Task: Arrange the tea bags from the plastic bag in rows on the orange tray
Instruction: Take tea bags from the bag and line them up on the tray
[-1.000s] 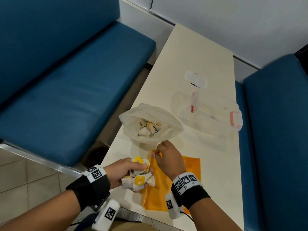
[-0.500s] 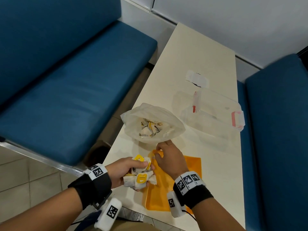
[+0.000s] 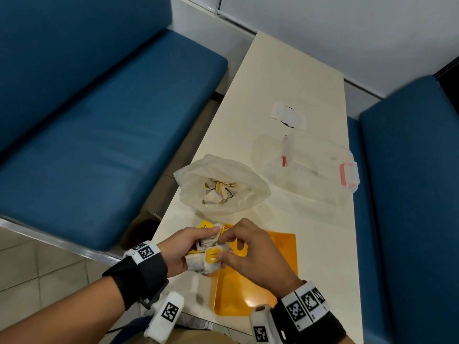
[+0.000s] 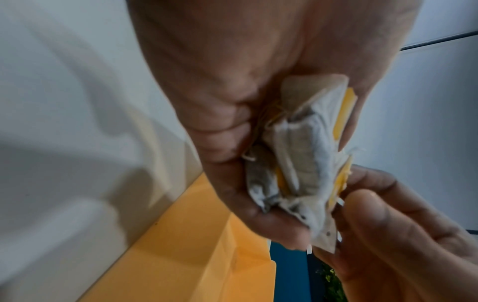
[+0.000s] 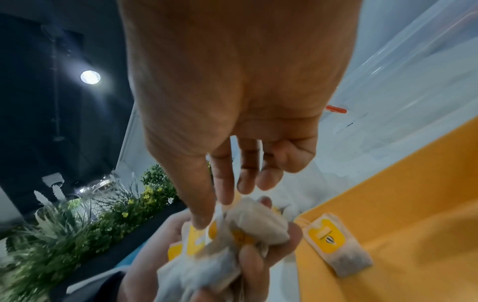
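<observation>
Now the left hand [image 3: 178,252] grips a bunch of white paper tea bags with yellow tags [image 3: 207,254] over the near-left corner of the flat orange plastic tray [image 3: 270,271]. The right hand's [image 3: 253,254] fingers [image 5: 204,208] pinch one bag out of the bunch. One tea bag [image 5: 336,243] already lies on the tray; more stay in the translucent white plastic bag [image 3: 250,192] on the cream bench [image 3: 285,78]. Next, I think, this bag must be pulled free and laid beside the first.

A cream table [image 3: 288,90] stands between two blue benches [image 3: 104,125], against a white wall [image 3: 347,33], over tiled floor [image 3: 37,274].

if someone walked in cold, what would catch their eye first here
Probably the clump of tea bags gripped in the left hand, with the right hand picking at it just above the near-left corner of the orange tray. Next, the open plastic bag beyond the tray, more tea bags inside. One tea bag already lies on the tray.
</observation>
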